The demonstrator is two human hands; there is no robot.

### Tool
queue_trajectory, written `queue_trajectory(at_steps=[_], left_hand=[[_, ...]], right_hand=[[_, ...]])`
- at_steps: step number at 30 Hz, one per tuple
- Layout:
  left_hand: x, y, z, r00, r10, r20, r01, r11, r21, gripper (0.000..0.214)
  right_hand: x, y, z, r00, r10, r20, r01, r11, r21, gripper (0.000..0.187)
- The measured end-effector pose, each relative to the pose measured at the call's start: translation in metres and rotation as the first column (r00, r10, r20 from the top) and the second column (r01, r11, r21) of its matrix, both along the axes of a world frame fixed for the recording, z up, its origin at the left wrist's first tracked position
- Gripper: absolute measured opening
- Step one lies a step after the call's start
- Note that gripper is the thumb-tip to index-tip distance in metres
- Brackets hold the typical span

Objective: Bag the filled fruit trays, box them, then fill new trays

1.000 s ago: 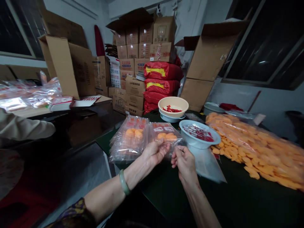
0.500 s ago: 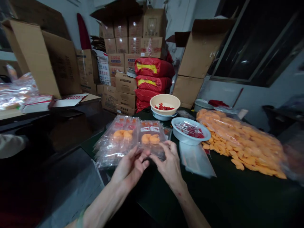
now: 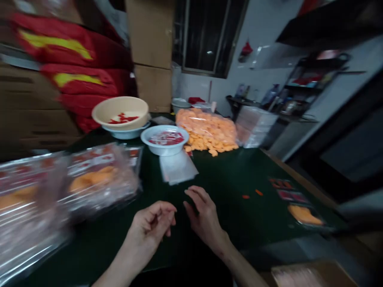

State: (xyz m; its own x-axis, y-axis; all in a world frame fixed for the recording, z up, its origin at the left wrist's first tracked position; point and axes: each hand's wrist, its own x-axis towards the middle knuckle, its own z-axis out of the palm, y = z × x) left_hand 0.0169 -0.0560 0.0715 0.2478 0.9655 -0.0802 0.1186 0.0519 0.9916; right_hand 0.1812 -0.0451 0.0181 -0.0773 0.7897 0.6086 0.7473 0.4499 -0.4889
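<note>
My left hand [image 3: 152, 223] hovers over the dark green table [image 3: 227, 175] with its fingers loosely curled and nothing in them. My right hand [image 3: 201, 213] is beside it, fingers apart and slightly bent, also holding nothing. To the left lies a blurred stack of clear packets [image 3: 89, 179] with orange pieces and red labels inside. A small pile of empty clear bags [image 3: 177, 171] lies just beyond my hands. Behind it stands a white bowl [image 3: 164, 139] with red pieces.
A beige bowl [image 3: 120, 113] with red bits sits on another bowl at the back left. A big clear bag of orange pieces [image 3: 208, 131] lies at the back. Filled packets [image 3: 295, 203] lie near the table's right edge. Red sacks [image 3: 68, 75] and cardboard boxes [image 3: 151, 48] stand behind.
The view has swung to the right. My hands have let go of the packet, which now lies on the stack at the left, and both are empty above the table.
</note>
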Motion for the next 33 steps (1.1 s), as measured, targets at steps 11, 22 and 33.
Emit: queue_trajectory(at_steps=[11, 22, 33], left_hand=[[0.18, 0.058, -0.063, 0.747, -0.399, -0.532, 0.615, 0.719, 0.324, 0.02], [0.289, 0.088, -0.088, 0.539, -0.267, -0.799, 0.729, 0.624, 0.283, 0.019], [0.305, 0.082, -0.086, 0.498, -0.322, -0.805, 0.807, 0.511, 0.295, 0.029]], right_hand=[[0.206, -0.052, -0.047, 0.58, -0.769, 0.27, 0.814, 0.565, -0.139, 0.03], [0.233, -0.007, -0.038, 0.635, -0.579, 0.512, 0.772, 0.504, -0.387, 0.015], [0.34, -0.047, 0.003, 0.326, -0.809, 0.489, 0.932, 0.187, -0.312, 0.038]])
